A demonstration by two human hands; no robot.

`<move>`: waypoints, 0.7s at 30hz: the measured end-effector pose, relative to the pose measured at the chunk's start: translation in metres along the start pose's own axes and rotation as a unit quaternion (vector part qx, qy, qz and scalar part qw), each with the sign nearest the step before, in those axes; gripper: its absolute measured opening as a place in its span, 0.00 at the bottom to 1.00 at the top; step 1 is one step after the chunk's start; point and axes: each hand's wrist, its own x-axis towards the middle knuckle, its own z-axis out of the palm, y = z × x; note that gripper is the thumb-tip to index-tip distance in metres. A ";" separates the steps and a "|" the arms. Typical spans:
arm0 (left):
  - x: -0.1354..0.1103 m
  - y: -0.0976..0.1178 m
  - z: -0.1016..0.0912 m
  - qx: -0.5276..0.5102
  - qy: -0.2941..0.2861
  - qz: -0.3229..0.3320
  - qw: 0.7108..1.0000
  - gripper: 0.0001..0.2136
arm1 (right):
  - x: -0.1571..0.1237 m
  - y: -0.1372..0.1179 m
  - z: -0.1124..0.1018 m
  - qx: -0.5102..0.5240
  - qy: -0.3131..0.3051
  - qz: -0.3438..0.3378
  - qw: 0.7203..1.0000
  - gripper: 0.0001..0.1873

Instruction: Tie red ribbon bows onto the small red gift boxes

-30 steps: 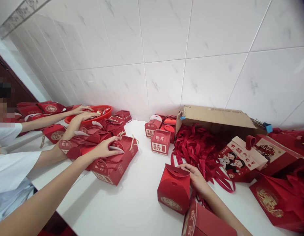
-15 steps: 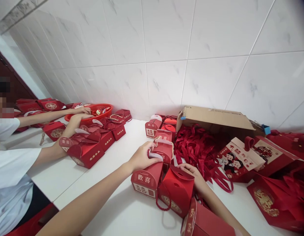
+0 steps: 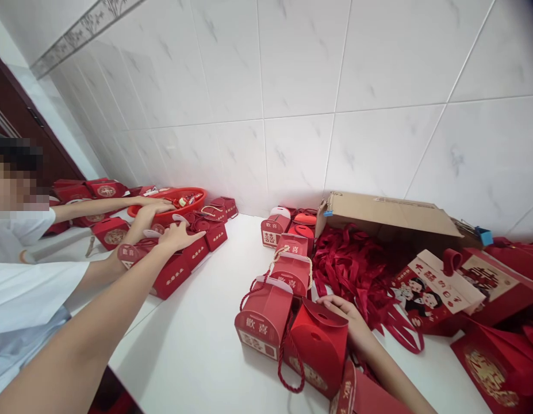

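Out to the left, my left hand [image 3: 179, 236] is over a row of red gift boxes [image 3: 173, 276], its thumb stretched apart from the fingers and nothing visibly held. My right hand [image 3: 341, 310] lies with extended fingers beside a bright red box [image 3: 320, 342] with a round flap top; some fingers are partly hidden behind it. Left of that box stands a darker red gift box [image 3: 264, 319] with white characters and a twisted red cord handle. Behind it sits another red box [image 3: 291, 273] with a beige cord.
A co-worker in a white sleeve [image 3: 37, 287] reaches into a red basin [image 3: 152, 217] of wrapped items. Red ribbons [image 3: 348, 264] spill from a cardboard box [image 3: 391, 213] by the tiled wall. Printed red bags [image 3: 434, 293] lie at right on the white table [image 3: 197, 345].
My left hand has left the box with white characters and moved left to the other row of boxes. My right hand stays by the bright red box. The view has shifted slightly.
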 end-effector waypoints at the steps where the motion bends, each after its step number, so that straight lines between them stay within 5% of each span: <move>1: 0.007 -0.002 0.006 0.009 -0.007 -0.009 1.000 0.47 | 0.000 -0.001 0.000 0.000 0.001 0.000 1.000 0.17; 9: 0.031 0.005 0.042 0.037 -0.030 -0.014 0.999 0.52 | -0.003 -0.007 0.003 -0.006 0.002 -0.001 1.000 0.18; 21: 0.037 0.005 0.046 -0.019 -0.018 0.003 1.000 0.53 | -0.004 -0.007 0.004 -0.002 0.006 0.002 1.000 0.17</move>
